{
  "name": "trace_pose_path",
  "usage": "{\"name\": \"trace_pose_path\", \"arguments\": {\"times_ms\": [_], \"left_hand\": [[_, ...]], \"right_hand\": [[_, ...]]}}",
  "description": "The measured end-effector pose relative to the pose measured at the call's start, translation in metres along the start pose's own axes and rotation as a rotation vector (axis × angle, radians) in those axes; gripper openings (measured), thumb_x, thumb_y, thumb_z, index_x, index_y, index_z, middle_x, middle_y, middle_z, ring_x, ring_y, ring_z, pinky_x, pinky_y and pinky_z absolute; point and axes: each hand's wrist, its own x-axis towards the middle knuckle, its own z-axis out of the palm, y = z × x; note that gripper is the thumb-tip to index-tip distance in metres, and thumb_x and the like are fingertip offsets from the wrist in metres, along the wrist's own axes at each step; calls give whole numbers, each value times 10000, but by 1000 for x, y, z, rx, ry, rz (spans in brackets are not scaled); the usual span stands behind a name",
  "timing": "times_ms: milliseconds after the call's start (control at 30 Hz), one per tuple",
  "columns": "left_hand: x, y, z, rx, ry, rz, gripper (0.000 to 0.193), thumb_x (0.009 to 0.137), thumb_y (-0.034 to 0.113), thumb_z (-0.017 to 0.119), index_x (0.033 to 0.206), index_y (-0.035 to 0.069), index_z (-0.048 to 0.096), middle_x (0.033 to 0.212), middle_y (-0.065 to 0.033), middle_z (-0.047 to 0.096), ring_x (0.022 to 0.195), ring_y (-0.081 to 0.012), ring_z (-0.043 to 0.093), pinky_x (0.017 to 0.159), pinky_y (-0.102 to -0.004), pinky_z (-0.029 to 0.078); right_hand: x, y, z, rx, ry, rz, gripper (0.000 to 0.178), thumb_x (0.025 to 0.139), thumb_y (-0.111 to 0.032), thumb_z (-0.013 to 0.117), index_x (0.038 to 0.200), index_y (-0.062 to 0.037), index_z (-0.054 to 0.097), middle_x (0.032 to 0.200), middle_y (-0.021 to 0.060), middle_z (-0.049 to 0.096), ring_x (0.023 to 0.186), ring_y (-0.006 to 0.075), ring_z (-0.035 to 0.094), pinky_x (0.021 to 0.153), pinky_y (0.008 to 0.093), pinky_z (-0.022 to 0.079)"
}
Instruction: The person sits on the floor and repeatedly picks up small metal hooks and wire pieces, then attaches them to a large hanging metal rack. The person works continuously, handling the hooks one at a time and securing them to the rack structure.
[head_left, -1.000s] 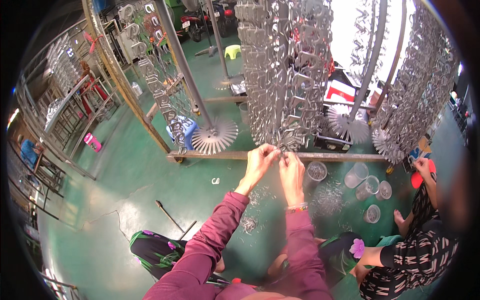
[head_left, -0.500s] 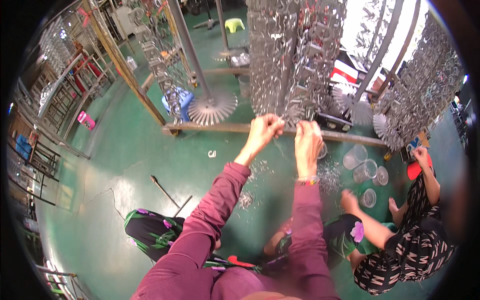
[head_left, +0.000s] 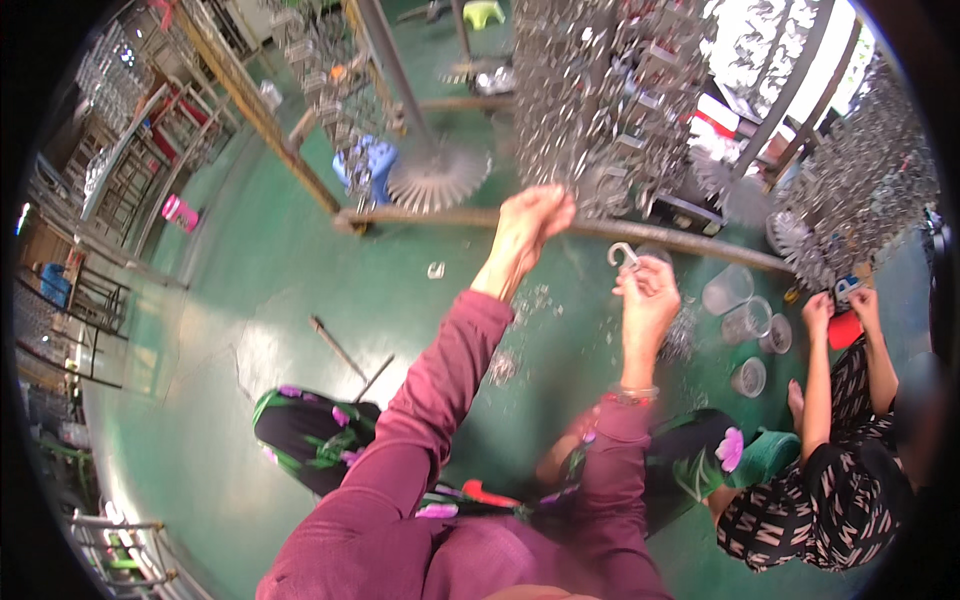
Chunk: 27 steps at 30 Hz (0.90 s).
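Observation:
My right hand (head_left: 650, 300) pinches a small silvery hook-shaped piece (head_left: 616, 252), its curved end standing out past the fingertips. Farther left and higher, my left hand (head_left: 530, 225) is closed at the lower end of a tall column of hanging metal pieces (head_left: 570, 110). Whatever its fingers may hold is too small to make out. Beneath my hands, little metal bits (head_left: 503, 366) lie scattered and heaped on the green floor, with a larger heap (head_left: 680, 335) beside my right wrist.
A low rack bar (head_left: 440, 217) crosses in front. Clear plastic tubs (head_left: 728, 290) stand at the right. A co-worker's hands (head_left: 840, 307) are raised beside another hung column (head_left: 860, 160). A small pale piece (head_left: 436, 270) and a rod (head_left: 338, 347) lie on the floor.
My right hand has drawn away from the left, down and rightward; a hook-shaped piece now shows in it. The co-worker's lower hand has risen from the tubs to the other hand.

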Motion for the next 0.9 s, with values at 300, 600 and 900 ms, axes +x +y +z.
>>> {"name": "trace_pose_path", "arguments": {"times_ms": [300, 600, 900], "left_hand": [[-43, -28, -108, 1545, -365, 31, 126, 774, 160, 642, 762, 35, 658, 711, -101, 670, 670, -185, 653, 642, -324, 523], [-115, -159, -315, 1991, 29, -272, 242, 736, 276, 733, 834, 68, 659, 815, -192, 654, 831, -361, 647, 712, -443, 518], [-85, -161, -268, 1868, -70, -87, 163, 765, 164, 676, 827, 20, 631, 798, -184, 636, 755, -353, 642, 677, -430, 515]], "right_hand": [[-53, 52, -45, 82, 26, 177, 218, 862, 24, 567, 1069, 85, 599, 859, 134, 654, 713, 158, 647, 634, 267, 569], [-52, 63, -30, 157, 21, 283, 217, 862, 51, 555, 1066, 119, 584, 943, 165, 634, 814, 192, 644, 704, 310, 600], [-56, 79, -8, 89, -39, 355, 205, 866, 36, 567, 1060, 88, 608, 926, 145, 641, 813, 174, 638, 709, 317, 594]]}}
